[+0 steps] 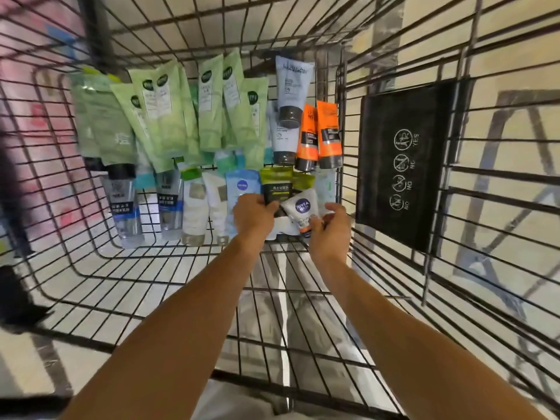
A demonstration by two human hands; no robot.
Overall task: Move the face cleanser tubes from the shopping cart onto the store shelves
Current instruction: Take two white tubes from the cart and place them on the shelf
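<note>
both of your hands are down at the far end of the shopping cart (pixel 344 122), where the face cleanser tubes (pixel 209 116) lie in rows on the wire floor. your left hand (pixel 256 216) has its fingers curled round the lower end of a dark tube (pixel 277 189) with a green top. your right hand (pixel 328 230) pinches a white tube (pixel 300 210) near its cap end. the risk is in lifting both together: each is held near one end only, so a tube may swing and slide out of your fingers. the dark tube lies tight against a pale blue tube (pixel 242 186), with the white one just beside it, and pulling it up may drag or scatter them. a cap could also catch in the wire grid, and a dropped tube may wedge there. mind the black placard (pixel 406 165) on the right wall as you draw your arms back. your hands cover the lower ends of both tubes, so you cannot judge how firm either grip is. something white lies under your hands, but it cannot be made out. the green tubes (pixel 163 116) at the back overlap, so their number stays unclear, and most labels are blurred. the left edge of the view is smeared, and the store shelves cannot be made out.
</note>
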